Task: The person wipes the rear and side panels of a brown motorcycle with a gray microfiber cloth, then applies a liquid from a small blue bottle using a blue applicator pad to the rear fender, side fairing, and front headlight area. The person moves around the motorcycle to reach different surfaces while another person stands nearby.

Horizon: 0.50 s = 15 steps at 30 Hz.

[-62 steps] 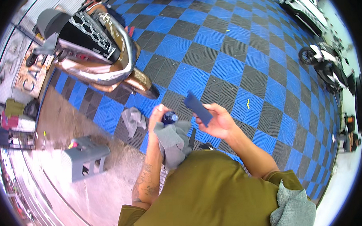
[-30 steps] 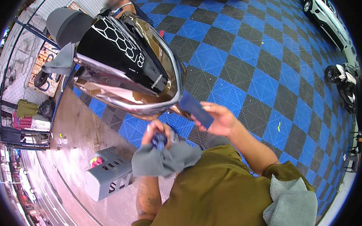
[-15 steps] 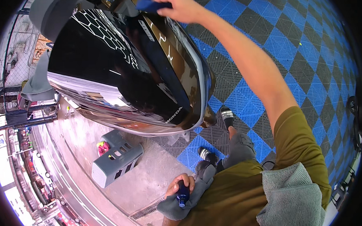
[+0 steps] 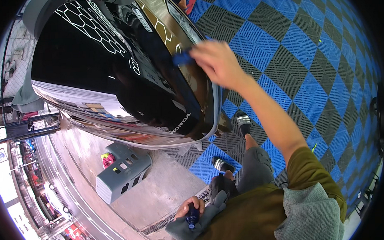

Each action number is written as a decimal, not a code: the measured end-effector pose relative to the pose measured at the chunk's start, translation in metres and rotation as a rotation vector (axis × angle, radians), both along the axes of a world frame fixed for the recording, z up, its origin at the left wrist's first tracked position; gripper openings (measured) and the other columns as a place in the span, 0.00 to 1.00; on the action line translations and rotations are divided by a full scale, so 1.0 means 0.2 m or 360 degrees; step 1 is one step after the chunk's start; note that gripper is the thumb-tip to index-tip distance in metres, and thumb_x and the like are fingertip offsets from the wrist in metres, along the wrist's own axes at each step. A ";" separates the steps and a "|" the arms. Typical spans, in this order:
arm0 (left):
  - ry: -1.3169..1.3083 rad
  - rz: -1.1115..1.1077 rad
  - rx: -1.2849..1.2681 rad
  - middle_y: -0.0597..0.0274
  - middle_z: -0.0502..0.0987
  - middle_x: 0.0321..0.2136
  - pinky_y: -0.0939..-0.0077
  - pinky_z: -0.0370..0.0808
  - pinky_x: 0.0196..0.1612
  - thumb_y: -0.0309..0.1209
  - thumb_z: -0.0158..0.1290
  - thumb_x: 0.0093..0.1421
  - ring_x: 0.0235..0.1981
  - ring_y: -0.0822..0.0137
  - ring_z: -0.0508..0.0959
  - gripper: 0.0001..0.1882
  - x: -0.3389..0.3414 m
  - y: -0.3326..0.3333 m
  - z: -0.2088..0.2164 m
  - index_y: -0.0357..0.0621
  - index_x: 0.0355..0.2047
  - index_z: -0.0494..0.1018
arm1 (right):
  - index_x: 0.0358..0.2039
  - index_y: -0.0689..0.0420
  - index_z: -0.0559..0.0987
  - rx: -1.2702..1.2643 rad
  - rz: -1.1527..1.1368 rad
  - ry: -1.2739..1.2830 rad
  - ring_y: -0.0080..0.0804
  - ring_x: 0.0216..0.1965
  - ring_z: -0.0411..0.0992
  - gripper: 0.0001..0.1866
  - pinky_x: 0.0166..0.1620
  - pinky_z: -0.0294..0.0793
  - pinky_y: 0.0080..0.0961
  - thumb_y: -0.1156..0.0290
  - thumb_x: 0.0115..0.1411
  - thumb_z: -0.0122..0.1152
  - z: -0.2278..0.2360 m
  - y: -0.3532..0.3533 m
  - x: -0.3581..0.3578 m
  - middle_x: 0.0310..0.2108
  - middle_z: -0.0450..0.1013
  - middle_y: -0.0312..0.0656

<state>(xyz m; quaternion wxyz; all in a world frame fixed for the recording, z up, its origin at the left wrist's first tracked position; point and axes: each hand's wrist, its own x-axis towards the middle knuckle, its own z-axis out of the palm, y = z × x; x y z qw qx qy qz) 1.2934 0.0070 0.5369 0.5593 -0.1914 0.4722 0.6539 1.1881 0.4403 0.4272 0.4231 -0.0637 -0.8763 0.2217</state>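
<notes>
Head view: right hand (image 4: 217, 63) with blue pad (image 4: 183, 58) at car panel (image 4: 113, 80) edge.

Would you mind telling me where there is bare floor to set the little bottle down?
Bare concrete lies between the grey crate and the drain grate. The blue-black tiles beyond the right hand are open. It is crowded around the feet under the black car.
</notes>
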 end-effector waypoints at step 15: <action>-0.0040 0.0093 0.0075 0.61 0.66 0.30 0.80 0.61 0.32 0.53 0.53 0.63 0.27 0.72 0.63 0.24 0.13 -0.11 -0.11 0.44 0.36 0.64 | 0.46 0.57 0.81 0.0075 0.0230 0.0206 0.50 0.43 0.74 0.18 0.48 0.73 0.40 0.72 0.54 0.63 0.36 0.57 -0.65 0.38 0.75 0.50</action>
